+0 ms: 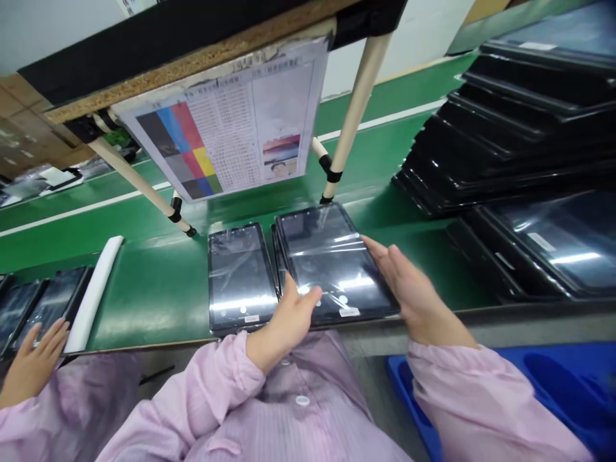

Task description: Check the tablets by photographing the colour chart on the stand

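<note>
We hold a big, flat, black tablet with a shiny screen (337, 263) by its sides, using our 2 hands. Our left hand (289, 314) grips its lower left edge, with the thumb over the front. Our right hand (414, 289) holds its right edge, fingers close together. The tablet is over the long green worktop (154, 295), but we cannot tell if it touches. Just to its left lies another flat black tablet with a small white label (238, 276).

Farther left, a long white bar (96, 292) rests on the worktop. Past it, another person's hand (36, 362) touches a row of flat dark tablets (51, 301).

On our right is a tall pile of shiny black panels (505, 122). Below is a big blue plastic thing (577, 378). In front of us, a paper sheet with bright colour blocks (235, 128) hangs under a brown board shelf (192, 69) with cream poles (359, 109).
</note>
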### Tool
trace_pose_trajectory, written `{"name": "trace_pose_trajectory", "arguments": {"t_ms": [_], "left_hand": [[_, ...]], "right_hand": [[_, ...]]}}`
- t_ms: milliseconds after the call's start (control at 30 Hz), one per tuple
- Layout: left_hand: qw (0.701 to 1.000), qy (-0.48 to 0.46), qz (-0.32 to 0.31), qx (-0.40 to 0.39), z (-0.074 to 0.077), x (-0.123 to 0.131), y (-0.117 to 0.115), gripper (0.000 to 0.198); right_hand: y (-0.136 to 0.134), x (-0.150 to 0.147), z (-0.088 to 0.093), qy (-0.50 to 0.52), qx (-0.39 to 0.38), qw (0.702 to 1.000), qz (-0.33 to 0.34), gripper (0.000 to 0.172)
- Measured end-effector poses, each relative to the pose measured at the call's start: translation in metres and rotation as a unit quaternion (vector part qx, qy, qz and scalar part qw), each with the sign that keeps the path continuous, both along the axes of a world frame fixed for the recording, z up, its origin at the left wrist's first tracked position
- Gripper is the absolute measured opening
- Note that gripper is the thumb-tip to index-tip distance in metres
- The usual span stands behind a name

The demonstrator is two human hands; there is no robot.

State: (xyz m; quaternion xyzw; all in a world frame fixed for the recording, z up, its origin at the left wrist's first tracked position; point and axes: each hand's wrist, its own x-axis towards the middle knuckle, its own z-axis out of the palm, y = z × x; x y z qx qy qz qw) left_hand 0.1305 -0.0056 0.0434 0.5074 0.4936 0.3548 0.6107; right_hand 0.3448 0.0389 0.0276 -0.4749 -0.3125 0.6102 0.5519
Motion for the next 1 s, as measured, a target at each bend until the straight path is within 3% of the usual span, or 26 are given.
{"name": "trace_pose_trajectory", "arguments": {"t_ms": [67,167,300,500,667,767,900,1000], "left_hand": [[0.998,0.064,0.009,-0.022,-0.012,0.001,-0.008,0.102],[0.992,0.124,-0.018,0.027,-0.02,-0.006,-0.022,0.1],[0.983,0.155,-0.034,0.093,-0.021,-0.02,-0.031,0.09],[0.979,0.175,-0.03,0.101,-0.019,-0.043,-0.027,0.088],[0.992,0.117,0.021,0.047,-0.02,-0.038,-0.025,0.083],[0.998,0.019,0.053,0.042,-0.016,-0.025,-0.027,0.081],[0.985,-0.138,-0.012,0.105,-0.001,-0.007,-0.028,0.08],[0.98,-0.104,-0.006,0.17,0.006,-0.006,-0.025,0.072]], "right_hand": [[0.002,-0.004,-0.012,0.02,-0.034,0.999,0.006,0.052],[0.002,-0.009,-0.019,0.03,-0.05,0.998,0.006,0.05],[-0.001,-0.015,-0.018,0.012,-0.049,0.998,-0.024,0.05],[0.0,-0.033,-0.019,0.018,-0.03,0.999,-0.015,0.058],[0.002,-0.032,-0.022,-0.005,-0.03,1.0,-0.003,0.068],[-0.002,-0.025,-0.009,0.004,-0.052,0.999,0.007,0.07],[-0.009,-0.03,0.019,0.007,-0.033,0.999,0.025,0.066],[-0.01,-0.042,0.025,0.017,-0.038,0.998,0.052,0.061]]}}
